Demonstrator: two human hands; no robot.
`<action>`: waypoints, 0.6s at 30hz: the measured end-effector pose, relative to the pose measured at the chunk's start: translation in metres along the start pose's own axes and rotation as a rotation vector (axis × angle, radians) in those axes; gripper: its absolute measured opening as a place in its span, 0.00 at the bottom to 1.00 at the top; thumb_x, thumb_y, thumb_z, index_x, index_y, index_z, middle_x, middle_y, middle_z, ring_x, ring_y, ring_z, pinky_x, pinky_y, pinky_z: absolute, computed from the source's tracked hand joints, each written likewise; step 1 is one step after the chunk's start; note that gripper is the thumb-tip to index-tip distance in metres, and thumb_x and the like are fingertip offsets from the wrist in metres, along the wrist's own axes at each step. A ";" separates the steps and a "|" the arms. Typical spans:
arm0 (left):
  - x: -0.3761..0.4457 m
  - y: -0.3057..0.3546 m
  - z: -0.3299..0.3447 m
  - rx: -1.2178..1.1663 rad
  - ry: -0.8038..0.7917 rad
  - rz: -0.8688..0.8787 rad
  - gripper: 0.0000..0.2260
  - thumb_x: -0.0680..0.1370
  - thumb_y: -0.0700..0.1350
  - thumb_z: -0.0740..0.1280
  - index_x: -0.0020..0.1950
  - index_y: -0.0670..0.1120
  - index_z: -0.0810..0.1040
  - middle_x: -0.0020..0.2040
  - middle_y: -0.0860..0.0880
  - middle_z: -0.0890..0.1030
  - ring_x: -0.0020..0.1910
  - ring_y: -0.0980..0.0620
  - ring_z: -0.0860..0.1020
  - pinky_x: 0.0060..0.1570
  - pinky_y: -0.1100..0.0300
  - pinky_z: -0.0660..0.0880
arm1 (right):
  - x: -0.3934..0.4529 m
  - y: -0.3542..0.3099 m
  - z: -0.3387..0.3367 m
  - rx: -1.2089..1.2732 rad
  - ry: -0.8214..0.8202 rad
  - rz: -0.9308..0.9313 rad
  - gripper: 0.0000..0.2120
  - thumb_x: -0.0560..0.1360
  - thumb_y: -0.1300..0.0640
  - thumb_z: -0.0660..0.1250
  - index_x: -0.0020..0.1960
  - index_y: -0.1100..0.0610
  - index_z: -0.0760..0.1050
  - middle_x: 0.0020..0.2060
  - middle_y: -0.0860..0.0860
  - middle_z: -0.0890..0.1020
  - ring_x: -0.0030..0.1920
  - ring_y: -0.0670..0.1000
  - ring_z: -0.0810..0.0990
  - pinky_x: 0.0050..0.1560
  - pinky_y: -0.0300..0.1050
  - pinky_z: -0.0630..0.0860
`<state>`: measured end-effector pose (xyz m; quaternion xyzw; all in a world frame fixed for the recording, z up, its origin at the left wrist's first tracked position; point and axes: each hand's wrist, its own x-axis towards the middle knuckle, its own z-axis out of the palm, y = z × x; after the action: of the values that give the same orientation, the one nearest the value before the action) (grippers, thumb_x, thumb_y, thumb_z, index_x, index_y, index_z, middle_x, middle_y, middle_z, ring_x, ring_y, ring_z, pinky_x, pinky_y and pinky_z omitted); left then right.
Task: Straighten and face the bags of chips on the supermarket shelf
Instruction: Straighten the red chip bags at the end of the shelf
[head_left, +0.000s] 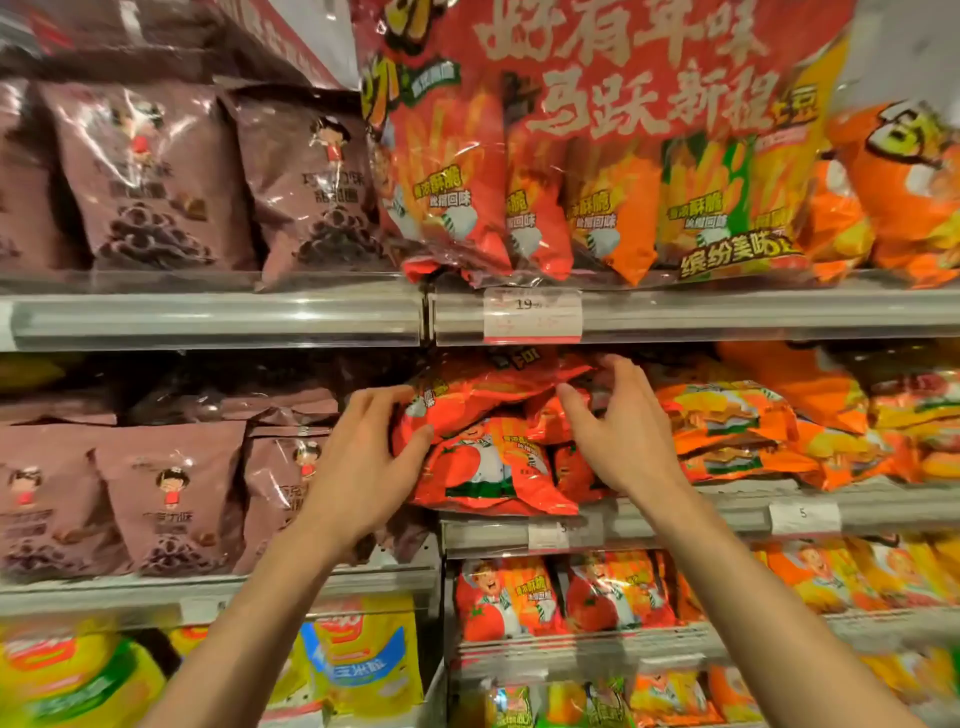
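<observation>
From the head view, both hands work at the middle shelf (727, 512), near its left end just right of the upright divider. A red chip bag (483, 387) lies tilted on top of the stack there, its top pushed up under the shelf above. The left hand (358, 457) grips its left end, thumb on the front face and fingers curled round the side. The right hand (618, 436) pinches the bag's right end, fingers hooked over the top and thumb beneath.

Below it a second red bag (488, 473) stands facing forward at the shelf's front edge, its lower corner overhanging the rail. Orange bags (727, 421) lie piled flat to the right, touching the red ones. Brown snack bags (166, 499) stand upright on the left bay's shelf, beside the left wrist.

On the top shelf's front edge a large multipack (597, 156) stands over a price tag (532, 314) reading 19. Little open room shows between the stack and the shelf overhead.
</observation>
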<state>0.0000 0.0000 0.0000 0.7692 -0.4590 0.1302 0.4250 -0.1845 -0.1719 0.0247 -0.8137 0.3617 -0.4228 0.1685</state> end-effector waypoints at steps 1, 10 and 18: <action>0.004 0.000 0.003 -0.005 -0.026 -0.012 0.22 0.79 0.53 0.67 0.73 0.50 0.71 0.68 0.49 0.72 0.66 0.50 0.74 0.63 0.58 0.69 | 0.005 -0.001 0.003 0.016 0.013 0.034 0.31 0.78 0.41 0.65 0.73 0.60 0.66 0.62 0.56 0.77 0.61 0.58 0.78 0.58 0.53 0.76; 0.021 0.005 0.009 -0.155 -0.134 -0.225 0.21 0.81 0.52 0.66 0.73 0.49 0.72 0.67 0.45 0.73 0.66 0.47 0.74 0.67 0.52 0.70 | 0.015 -0.023 0.019 0.214 -0.055 0.267 0.32 0.78 0.44 0.65 0.73 0.63 0.64 0.57 0.58 0.82 0.59 0.61 0.80 0.58 0.57 0.77; -0.001 0.013 0.004 -0.330 0.016 -0.191 0.14 0.81 0.50 0.67 0.66 0.52 0.76 0.62 0.55 0.74 0.62 0.56 0.74 0.64 0.54 0.73 | 0.007 -0.026 0.031 0.545 0.009 0.348 0.38 0.64 0.30 0.66 0.68 0.43 0.59 0.54 0.50 0.80 0.53 0.57 0.83 0.52 0.60 0.81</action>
<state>-0.0124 -0.0055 0.0037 0.7279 -0.3957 0.0185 0.5597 -0.1450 -0.1599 0.0257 -0.6627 0.3697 -0.4724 0.4484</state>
